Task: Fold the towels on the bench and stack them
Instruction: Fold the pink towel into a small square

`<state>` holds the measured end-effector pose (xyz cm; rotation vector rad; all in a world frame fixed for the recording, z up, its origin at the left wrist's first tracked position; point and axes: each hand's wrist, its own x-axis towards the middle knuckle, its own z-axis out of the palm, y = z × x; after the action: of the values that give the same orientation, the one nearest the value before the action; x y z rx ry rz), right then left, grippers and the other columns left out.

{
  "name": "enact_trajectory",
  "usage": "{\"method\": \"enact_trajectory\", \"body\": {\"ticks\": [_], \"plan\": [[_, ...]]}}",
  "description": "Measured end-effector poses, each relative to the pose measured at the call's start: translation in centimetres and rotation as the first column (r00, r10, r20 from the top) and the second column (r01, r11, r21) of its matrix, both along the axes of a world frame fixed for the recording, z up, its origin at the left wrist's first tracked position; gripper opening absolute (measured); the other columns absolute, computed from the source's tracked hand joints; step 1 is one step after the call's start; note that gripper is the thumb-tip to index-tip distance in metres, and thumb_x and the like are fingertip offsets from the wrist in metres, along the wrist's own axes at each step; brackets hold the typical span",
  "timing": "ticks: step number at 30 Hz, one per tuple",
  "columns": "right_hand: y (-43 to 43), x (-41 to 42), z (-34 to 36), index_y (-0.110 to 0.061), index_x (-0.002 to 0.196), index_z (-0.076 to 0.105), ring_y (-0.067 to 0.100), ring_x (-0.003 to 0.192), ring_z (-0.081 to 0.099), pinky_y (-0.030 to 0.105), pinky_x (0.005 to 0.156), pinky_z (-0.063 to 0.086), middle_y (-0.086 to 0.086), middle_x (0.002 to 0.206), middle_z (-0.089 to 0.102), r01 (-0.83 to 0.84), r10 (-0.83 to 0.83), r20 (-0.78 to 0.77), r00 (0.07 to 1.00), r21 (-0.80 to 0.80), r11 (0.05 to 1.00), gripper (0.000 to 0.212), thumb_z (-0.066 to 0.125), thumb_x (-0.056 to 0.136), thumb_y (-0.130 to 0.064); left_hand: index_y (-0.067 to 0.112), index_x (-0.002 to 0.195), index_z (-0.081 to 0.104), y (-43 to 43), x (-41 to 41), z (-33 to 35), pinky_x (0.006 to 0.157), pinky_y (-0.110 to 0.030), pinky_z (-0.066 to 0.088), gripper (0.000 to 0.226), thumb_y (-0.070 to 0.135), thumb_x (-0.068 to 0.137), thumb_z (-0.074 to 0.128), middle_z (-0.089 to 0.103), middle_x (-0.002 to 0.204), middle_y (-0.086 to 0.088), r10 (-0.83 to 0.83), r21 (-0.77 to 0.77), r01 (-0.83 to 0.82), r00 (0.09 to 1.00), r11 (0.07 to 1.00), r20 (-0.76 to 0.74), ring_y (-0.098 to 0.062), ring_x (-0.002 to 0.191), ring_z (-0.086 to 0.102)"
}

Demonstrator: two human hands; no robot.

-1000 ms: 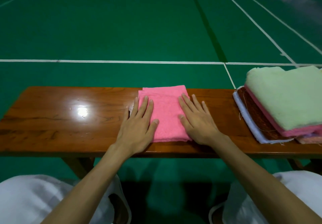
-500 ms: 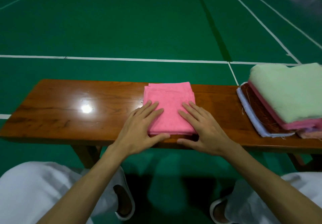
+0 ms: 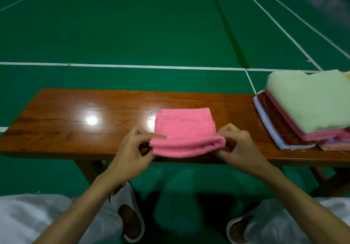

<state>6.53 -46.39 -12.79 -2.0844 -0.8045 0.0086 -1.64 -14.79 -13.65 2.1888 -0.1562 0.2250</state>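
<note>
Bench [image 3: 75,114] spans mid-frame. Lower centre-left: left hand [image 3: 132,149], fingers curled, its grip closed on the near left corner of the one folded pink towel [image 3: 185,126]. The towel lies at centre on the bench with its near edge raised. Lower centre-right: right hand [image 3: 240,149], its grip pinching the near right corner likewise. Far right: one stack [image 3: 306,109] of folded towels, pale green uppermost.

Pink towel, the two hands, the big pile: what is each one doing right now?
pink towel: folded, near edge held up, far part flat on the bench.
left hand: pinches its near left corner.
right hand: pinches its near right corner.
pile of towels: on the bench's right end, pale green on top.
</note>
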Motion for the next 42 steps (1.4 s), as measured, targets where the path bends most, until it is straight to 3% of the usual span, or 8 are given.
{"method": "enact_trajectory", "body": {"ticks": [6,9,15,19,22,28,33,42], "plan": [[2.5,3.0,1.3,-0.016,0.107,0.074,0.011,0.09,0.07,0.033,0.071,0.057,-0.005,0.096,0.075,0.192,-0.161,-0.225,0.961,0.123,0.974,0.025,0.06,0.102,-0.037,0.021,0.109,0.073,-1.6,3.4,2.1,0.072,-0.053,0.062,0.018,0.033,0.1,0.064,0.079,0.093,-0.003,0.117,-0.297,-0.2,0.955,0.934,-0.274,-0.03,0.079,0.075],[3.9,4.9,1.4,-0.018,0.075,0.067,0.009,0.06,0.056,0.034,0.056,0.044,-0.008,0.065,0.061,0.405,-0.389,-0.233,0.891,0.023,0.914,0.035,0.061,0.101,-0.04,0.01,0.091,0.072,-1.8,5.7,2.1,0.06,-0.046,0.055,0.027,0.035,0.099,0.067,0.076,0.083,-0.018,0.288,-0.266,-0.409,0.872,0.873,-0.396,-0.034,0.059,0.067],[5.4,6.2,0.1,-0.019,0.071,0.069,0.012,0.065,0.063,0.032,0.062,0.052,-0.006,0.066,0.065,0.6,-0.618,-0.075,0.783,-0.175,0.781,0.035,0.069,0.095,-0.045,0.019,0.081,0.071,-3.4,7.9,1.7,0.055,-0.042,0.061,0.029,0.046,0.09,0.073,0.073,0.067,-0.008,0.55,-0.014,-0.585,0.77,0.811,-0.323,-0.025,0.046,0.068],[5.4,5.8,0.1,-0.02,0.084,0.067,0.011,0.072,0.064,0.029,0.064,0.05,-0.009,0.073,0.064,0.631,-0.645,-0.028,0.763,-0.182,0.754,0.03,0.069,0.093,-0.049,0.024,0.076,0.068,-3.9,7.8,1.1,0.066,-0.041,0.06,0.032,0.055,0.084,0.067,0.07,0.072,0.005,0.622,0.097,-0.615,0.767,0.783,-0.158,-0.023,0.065,0.069],[5.1,5.3,0.9,-0.021,0.109,0.062,0.014,0.092,0.064,0.032,0.074,0.05,-0.007,0.096,0.066,0.655,-0.663,0.006,0.748,-0.165,0.738,0.037,0.061,0.096,-0.055,0.019,0.107,0.067,-3.9,7.3,1.3,0.087,-0.038,0.052,0.038,0.054,0.093,0.064,0.065,0.107,0.0,0.607,0.17,-0.593,0.794,0.787,-0.038,-0.022,0.102,0.063],[6.4,4.4,2.1,-0.02,0.159,0.033,0.025,0.153,0.022,0.045,0.121,0.024,0.007,0.166,0.028,0.415,-0.282,0.387,0.878,-0.323,0.85,0.067,0.03,0.103,-0.057,0.028,0.157,0.039,-5.3,7.2,2.5,0.121,-0.045,0.026,0.054,0.049,0.109,0.03,0.035,0.165,0.0,0.171,0.494,-0.276,0.954,0.825,0.247,-0.019,0.155,0.023],[7.9,3.0,-0.2,-0.03,0.164,0.01,0.024,0.157,-0.018,0.06,0.125,-0.002,0.0,0.172,-0.008,0.231,-0.07,0.286,0.956,-0.583,0.779,0.062,0.011,0.107,-0.053,0.031,0.163,0.023,-6.4,6.4,0.2,0.128,-0.045,0.001,0.058,0.05,0.109,0.01,0.017,0.17,0.004,0.092,0.66,-0.117,0.993,0.742,0.073,-0.02,0.159,-0.002],[4.7,2.4,-1.2,-0.042,0.162,0.007,0.028,0.158,-0.008,0.054,0.128,0.0,0.0,0.172,0.0,0.32,-0.279,0.166,0.946,-0.624,0.713,0.055,0.012,0.108,-0.051,0.02,0.157,0.042,-4.1,5.6,-0.2,0.123,-0.052,0.021,0.053,0.038,0.112,0.019,0.032,0.166,-0.001,0.277,0.604,-0.236,0.961,0.761,0.027,-0.031,0.157,0.019]]}}
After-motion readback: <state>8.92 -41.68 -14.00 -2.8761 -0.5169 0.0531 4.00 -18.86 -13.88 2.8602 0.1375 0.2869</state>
